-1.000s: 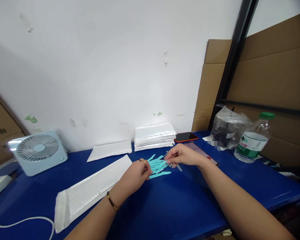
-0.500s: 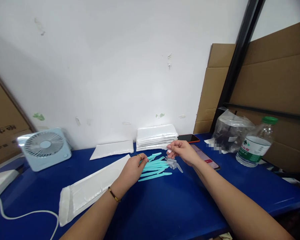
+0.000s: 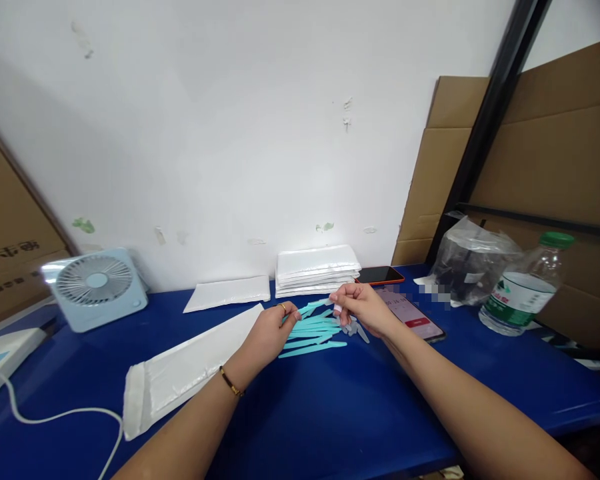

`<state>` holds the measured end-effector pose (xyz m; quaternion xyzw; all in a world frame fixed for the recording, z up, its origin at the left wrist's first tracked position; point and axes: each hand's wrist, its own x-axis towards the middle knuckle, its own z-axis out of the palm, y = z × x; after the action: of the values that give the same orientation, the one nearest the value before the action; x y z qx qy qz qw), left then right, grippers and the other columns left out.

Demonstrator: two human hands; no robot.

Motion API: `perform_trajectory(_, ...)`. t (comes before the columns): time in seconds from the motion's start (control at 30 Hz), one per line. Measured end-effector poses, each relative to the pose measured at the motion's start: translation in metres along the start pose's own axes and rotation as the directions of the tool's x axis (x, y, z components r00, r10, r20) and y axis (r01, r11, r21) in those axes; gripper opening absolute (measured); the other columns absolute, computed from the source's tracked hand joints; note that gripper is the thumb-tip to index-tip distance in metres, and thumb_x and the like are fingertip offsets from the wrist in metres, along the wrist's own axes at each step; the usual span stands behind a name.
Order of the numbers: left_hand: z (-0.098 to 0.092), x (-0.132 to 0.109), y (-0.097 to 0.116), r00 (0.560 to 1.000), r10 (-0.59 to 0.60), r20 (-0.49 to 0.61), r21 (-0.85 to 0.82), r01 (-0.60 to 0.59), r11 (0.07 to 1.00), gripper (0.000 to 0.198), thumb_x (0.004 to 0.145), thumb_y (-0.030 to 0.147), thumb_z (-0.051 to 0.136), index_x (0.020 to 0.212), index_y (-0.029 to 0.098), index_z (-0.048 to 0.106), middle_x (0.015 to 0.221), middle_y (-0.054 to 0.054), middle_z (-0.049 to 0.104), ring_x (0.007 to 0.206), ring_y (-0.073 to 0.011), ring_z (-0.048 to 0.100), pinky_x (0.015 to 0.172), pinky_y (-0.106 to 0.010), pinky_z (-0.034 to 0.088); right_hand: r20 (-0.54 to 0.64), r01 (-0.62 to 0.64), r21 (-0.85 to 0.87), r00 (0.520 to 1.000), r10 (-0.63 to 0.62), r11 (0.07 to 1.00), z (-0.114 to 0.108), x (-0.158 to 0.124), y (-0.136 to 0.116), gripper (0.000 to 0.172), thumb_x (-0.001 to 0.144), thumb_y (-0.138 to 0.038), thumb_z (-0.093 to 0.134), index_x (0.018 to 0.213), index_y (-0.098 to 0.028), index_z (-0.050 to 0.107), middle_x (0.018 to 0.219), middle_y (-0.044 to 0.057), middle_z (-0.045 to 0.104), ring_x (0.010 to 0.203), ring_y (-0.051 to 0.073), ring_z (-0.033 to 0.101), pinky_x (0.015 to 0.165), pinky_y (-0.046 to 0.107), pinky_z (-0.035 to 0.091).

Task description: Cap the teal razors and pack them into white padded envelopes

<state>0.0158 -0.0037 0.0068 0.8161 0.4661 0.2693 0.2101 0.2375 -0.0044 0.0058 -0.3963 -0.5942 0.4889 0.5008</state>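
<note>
Honestly, you look early on with this pile: the teal sticks [image 3: 313, 330] lie fanned out loose on the blue table [image 3: 330, 413]. The long padded envelope [image 3: 190, 370] by your left arm lies flat, and I'd guess nothing's in it yet. Your left hand [image 3: 270, 333] is palm down, fingers curled shut on the sticks' near ends. Your right hand [image 3: 363, 310] sits at their far ends, fingertips pinched on a small pale piece [image 3: 338, 309]; can't tell what it is.
</note>
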Motion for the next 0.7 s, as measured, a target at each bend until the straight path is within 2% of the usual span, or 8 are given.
perform_trajectory(0.17, 0.001, -0.004, 0.004, 0.996, 0.032, 0.080, -0.006, -0.032, 0.999, 0.033, 0.085, 0.041, 0.037, 0.078, 0.019, 0.060, 0.066, 0.002, 0.056, 0.061, -0.0116, 0.048, 0.056, -0.022, 0.033, 0.155, -0.006, -0.199, 0.987, 0.037, 0.980, -0.001, -0.004, -0.001, 0.031, 0.072, -0.043, 0.064, 0.068, -0.013, 0.060, 0.057, 0.000, 0.060, 0.041, 0.008, 0.053, 0.039, 0.017, 0.038)
perform_trajectory(0.23, 0.002, -0.007, 0.007, 0.986, 0.059, 0.158, 0.009, -0.061, 0.998, 0.031, 0.083, 0.040, 0.042, 0.075, 0.019, 0.063, 0.071, 0.001, 0.059, 0.064, -0.0118, 0.051, 0.058, -0.022, 0.034, 0.294, -0.022, -0.326, 0.948, 0.124, 0.945, -0.010, -0.005, -0.004, 0.030, 0.069, -0.043, 0.066, 0.069, -0.012, 0.063, 0.056, 0.000, 0.059, 0.041, 0.007, 0.051, 0.039, 0.018, 0.038)
perform_trajectory(0.3, 0.005, -0.011, 0.010, 0.966, 0.079, 0.244, 0.029, -0.089, 0.996, 0.027, 0.080, 0.038, 0.047, 0.071, 0.019, 0.065, 0.074, 0.000, 0.061, 0.067, -0.0123, 0.053, 0.059, -0.022, 0.036, 0.337, -0.022, -0.414, 0.925, 0.175, 0.910, -0.022, -0.003, -0.006, 0.032, 0.069, -0.043, 0.065, 0.072, -0.012, 0.066, 0.058, 0.001, 0.060, 0.041, 0.007, 0.049, 0.040, 0.019, 0.039)
perform_trajectory(0.4, 0.012, -0.016, 0.011, 0.948, 0.100, 0.301, 0.052, -0.121, 0.991, 0.022, 0.077, 0.036, 0.051, 0.072, 0.021, 0.066, 0.075, 0.000, 0.062, 0.069, -0.0127, 0.054, 0.059, -0.022, 0.036, 0.092, 0.005, -0.543, 0.994, 0.054, 0.840, -0.043, 0.003, -0.002, 0.032, 0.074, -0.043, 0.058, 0.079, -0.013, 0.067, 0.062, 0.002, 0.061, 0.044, 0.008, 0.049, 0.044, 0.021, 0.040)
perform_trajectory(0.47, 0.014, -0.014, 0.009, 0.955, 0.101, 0.278, 0.061, -0.123, 0.991, 0.020, 0.077, 0.037, 0.052, 0.078, 0.022, 0.066, 0.078, 0.000, 0.063, 0.070, -0.0131, 0.055, 0.058, -0.022, 0.036, -0.071, -0.007, -0.679, 0.996, -0.056, 0.734, -0.055, 0.010, 0.005, 0.027, 0.074, -0.038, 0.057, 0.080, -0.015, 0.068, 0.064, 0.002, 0.063, 0.049, 0.010, 0.051, 0.049, 0.022, 0.040)
perform_trajectory(0.57, 0.012, -0.003, 0.001, 0.986, 0.063, 0.155, 0.124, -0.083, 0.989, 0.023, 0.079, 0.037, 0.048, 0.082, 0.023, 0.065, 0.078, -0.001, 0.063, 0.072, -0.0143, 0.055, 0.059, -0.023, 0.036, -0.101, -0.034, -0.824, 0.991, -0.087, 0.566, -0.064, 0.019, 0.020, 0.019, 0.071, -0.031, 0.059, 0.077, -0.018, 0.070, 0.070, 0.003, 0.066, 0.061, 0.015, 0.056, 0.056, 0.024, 0.040)
perform_trajectory(0.63, 0.010, 0.010, -0.007, 0.997, 0.022, 0.067, 0.183, -0.034, 0.982, 0.023, 0.080, 0.035, 0.046, 0.082, 0.022, 0.065, 0.078, -0.002, 0.064, 0.073, -0.0152, 0.056, 0.059, -0.023, 0.036, -0.092, -0.045, -0.855, 0.994, -0.066, 0.516, -0.064, 0.023, 0.029, 0.015, 0.070, -0.027, 0.059, 0.074, -0.018, 0.069, 0.073, 0.004, 0.067, 0.067, 0.016, 0.057, 0.060, 0.024, 0.040)
perform_trajectory(0.7, 0.008, 0.025, -0.015, 0.998, -0.033, 0.055, 0.215, 0.020, 0.976, 0.022, 0.076, 0.036, 0.050, 0.083, 0.021, 0.065, 0.080, -0.003, 0.065, 0.074, -0.0161, 0.057, 0.059, -0.023, 0.037, -0.086, -0.053, -0.863, 0.995, -0.041, 0.502, -0.062, 0.026, 0.036, 0.011, 0.069, -0.023, 0.058, 0.070, -0.017, 0.068, 0.072, 0.004, 0.066, 0.069, 0.016, 0.058, 0.062, 0.024, 0.040)
